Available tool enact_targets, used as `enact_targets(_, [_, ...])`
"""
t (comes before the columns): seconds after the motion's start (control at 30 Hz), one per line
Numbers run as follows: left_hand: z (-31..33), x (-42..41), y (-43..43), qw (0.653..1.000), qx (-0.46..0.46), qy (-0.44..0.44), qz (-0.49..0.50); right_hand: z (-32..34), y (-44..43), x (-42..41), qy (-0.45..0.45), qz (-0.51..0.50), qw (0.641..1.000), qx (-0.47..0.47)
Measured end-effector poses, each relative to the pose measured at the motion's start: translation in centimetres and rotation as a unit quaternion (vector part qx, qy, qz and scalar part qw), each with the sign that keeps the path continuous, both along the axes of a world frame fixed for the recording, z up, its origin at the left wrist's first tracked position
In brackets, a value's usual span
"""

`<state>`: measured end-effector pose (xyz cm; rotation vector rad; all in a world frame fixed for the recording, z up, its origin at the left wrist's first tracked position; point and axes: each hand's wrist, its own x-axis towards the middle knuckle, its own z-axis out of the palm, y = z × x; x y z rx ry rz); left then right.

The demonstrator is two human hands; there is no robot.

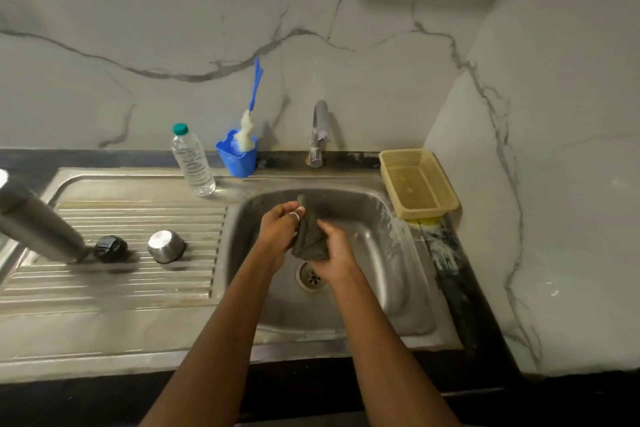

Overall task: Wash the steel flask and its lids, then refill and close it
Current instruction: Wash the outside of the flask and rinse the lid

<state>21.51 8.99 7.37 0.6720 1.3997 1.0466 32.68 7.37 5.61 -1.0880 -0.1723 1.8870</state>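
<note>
Head view: over the sink basin, the left hand and right hand both grip a dark cloth. At the drainboard's left edge the steel flask slants, long axis running from the black lid up-left out of frame. A blue cup at the back edge holds a brush. The steel cap sits beside the lid.

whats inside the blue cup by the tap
A brush with a blue handle stands in the blue cup, white bristle head down. The cup's wall hides its bottom, so anything else inside cannot be seen.
</note>
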Motion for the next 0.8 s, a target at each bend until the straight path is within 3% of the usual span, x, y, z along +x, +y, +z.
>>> enact_targets(0.2, [0.6,-2.3,-0.7,0.997,0.073,0.037,-0.013,0.4,0.0,-0.7,-0.017,0.052,0.999,-0.005])
enact_targets(0.47, [-1.7,-4.0,-0.4,0.993,0.098,0.047,0.046,-2.1,0.5,0.0,0.004,0.078,0.996,0.05])
enact_targets(0.73, [-4.4,-3.3,1.7,0.989,0.122,-0.06,0.052,-6.0,2.3,-0.9,0.026,0.107,0.99,0.089])
enact_targets(0.8, [-5.2,-3.3,2.2,0.984,0.144,-0.09,0.043,-7.0,2.9,-1.1,0.074,0.095,0.985,0.124])
